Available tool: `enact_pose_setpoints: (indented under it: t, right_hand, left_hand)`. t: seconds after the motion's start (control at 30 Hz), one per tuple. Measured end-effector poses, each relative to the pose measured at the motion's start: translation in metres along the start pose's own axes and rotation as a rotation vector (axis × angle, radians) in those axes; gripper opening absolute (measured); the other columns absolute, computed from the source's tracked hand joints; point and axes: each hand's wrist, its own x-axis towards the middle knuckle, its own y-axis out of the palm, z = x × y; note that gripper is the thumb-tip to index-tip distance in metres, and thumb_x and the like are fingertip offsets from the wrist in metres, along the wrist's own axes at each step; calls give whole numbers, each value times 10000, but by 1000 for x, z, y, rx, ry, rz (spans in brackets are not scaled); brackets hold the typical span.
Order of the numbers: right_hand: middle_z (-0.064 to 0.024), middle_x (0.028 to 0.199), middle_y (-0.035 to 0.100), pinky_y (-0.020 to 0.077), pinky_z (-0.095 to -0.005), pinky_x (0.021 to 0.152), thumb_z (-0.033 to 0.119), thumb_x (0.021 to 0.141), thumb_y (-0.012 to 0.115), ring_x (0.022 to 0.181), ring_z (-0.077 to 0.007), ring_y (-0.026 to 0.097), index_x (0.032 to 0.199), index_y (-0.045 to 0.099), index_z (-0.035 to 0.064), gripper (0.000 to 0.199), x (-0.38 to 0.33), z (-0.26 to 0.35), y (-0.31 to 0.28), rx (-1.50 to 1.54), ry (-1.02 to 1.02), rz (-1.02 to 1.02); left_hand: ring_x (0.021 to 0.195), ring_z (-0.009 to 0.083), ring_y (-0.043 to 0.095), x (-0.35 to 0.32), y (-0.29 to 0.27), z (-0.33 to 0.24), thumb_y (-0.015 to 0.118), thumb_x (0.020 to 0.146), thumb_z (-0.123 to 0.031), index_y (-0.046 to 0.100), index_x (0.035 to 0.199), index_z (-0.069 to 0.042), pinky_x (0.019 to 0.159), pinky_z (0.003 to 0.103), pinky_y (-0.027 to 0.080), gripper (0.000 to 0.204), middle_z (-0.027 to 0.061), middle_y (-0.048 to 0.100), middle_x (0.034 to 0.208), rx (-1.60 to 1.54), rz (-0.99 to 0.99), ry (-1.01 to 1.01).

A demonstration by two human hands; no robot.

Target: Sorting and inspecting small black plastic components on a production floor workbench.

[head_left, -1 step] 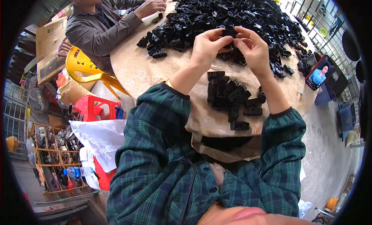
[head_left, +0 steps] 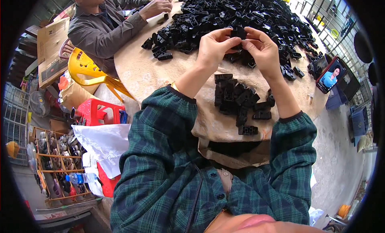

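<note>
Both my hands are raised over the near edge of a large heap of black plastic parts (head_left: 236,12). Between my fingertips is one small black plastic part (head_left: 238,32), pinched from both sides. My left hand (head_left: 214,46) grips its left side with thumb and forefinger. On the other side, my right hand (head_left: 262,50) has thumb and fingers closed on it. The part's lower portion is hidden by my thumbs. Closer to me, below my hands, lies a smaller pile of similar black parts (head_left: 234,96).
A patterned beige cloth (head_left: 160,78) covers the table. At the far left another person's hands (head_left: 156,7) work beside the heap. A phone (head_left: 331,74) stands at the right edge. Left of the table are a yellow chair (head_left: 82,68) and a red stool (head_left: 98,110).
The black part between my fingertips shows slightly more and sits a little differently. My arms and the piles look unchanged.
</note>
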Motion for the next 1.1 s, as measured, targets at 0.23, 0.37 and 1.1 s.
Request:
enact_pose_setpoints:
  t: [0.23, 0.37, 1.1]
  right_hand:
    - [-93, 1028, 606, 481, -239, 796, 4, 809, 601, 887, -123, 592, 1145, 544, 4, 340, 1, -1, -2, 93, 71, 26]
    - [-76, 978, 629, 479, -243, 805, -15, 797, 605, 878, -119, 598, 1121, 559, -5, 327, -7, 8, 8, -196, -127, -50]
    - [-97, 960, 610, 480, -311, 737, 11, 689, 687, 831, -235, 589, 1046, 598, 46, 369, -12, 18, 16, -705, -633, -110]
  left_hand:
    - [766, 116, 602, -2, 2, -3, 624, 819, -76, 567, 1057, 54, 679, 242, 531, 277, 83, 624, 915, 104, -57, 77]
    - [814, 120, 591, -16, 12, -6, 603, 834, -81, 559, 1059, 70, 736, 239, 525, 274, 83, 610, 940, 414, -12, 232]
    - [754, 70, 573, -14, 12, -7, 572, 863, -98, 587, 1030, 11, 690, 183, 473, 200, 33, 619, 899, -49, 67, 118]
